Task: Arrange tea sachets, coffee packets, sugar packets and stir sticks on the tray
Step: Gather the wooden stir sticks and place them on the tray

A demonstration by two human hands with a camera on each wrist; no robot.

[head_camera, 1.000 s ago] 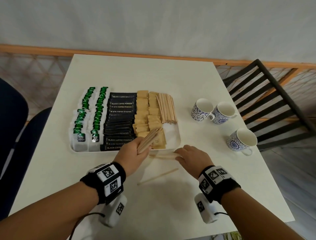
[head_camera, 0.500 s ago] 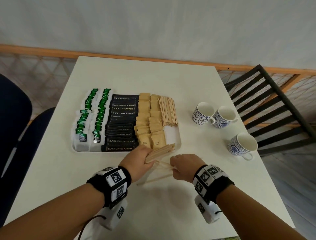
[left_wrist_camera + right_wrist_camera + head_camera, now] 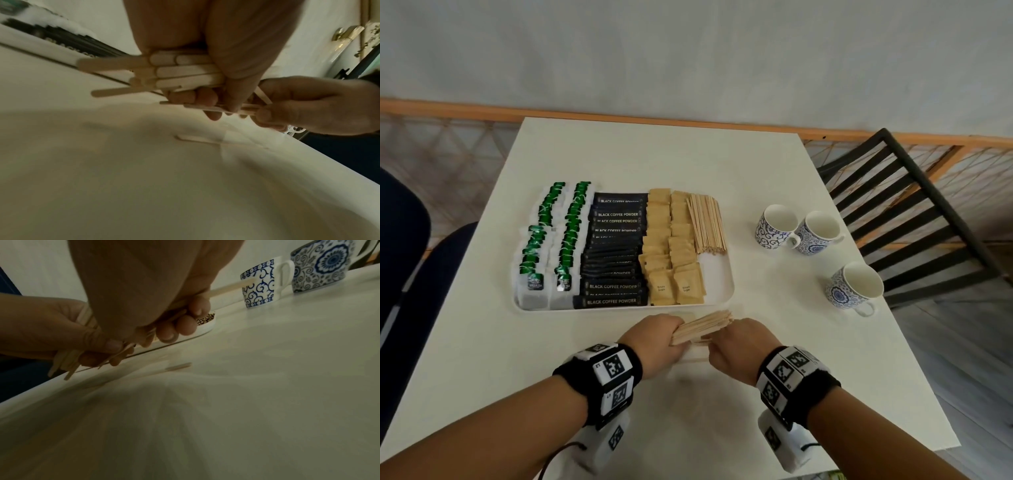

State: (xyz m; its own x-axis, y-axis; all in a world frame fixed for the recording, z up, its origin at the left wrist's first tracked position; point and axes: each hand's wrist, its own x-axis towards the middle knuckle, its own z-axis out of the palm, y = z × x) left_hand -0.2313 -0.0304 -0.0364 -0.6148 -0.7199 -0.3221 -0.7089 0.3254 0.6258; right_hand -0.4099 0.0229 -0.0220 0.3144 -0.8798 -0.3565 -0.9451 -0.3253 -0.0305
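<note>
From the head camera, low in the frame's centre, the left hand (image 3: pixel 659 339) grips a bundle of stir sticks (image 3: pixel 703 329) just below the tray (image 3: pixel 726 281) – the right hand (image 3: pixel 739 344) meets it there. Left wrist camera: fingers (image 3: pixel 203 97) curl round the bundle. Right wrist camera: the right hand's fingers (image 3: pixel 185 324) pinch a few sticks (image 3: pixel 230 286) – one loose stick (image 3: pixel 179 366) lies on the table (image 3: pixel 267 386).

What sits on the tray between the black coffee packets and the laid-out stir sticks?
Two columns of brown sugar packets, between the coffee packets and the stir sticks; the head view shows it.
</note>
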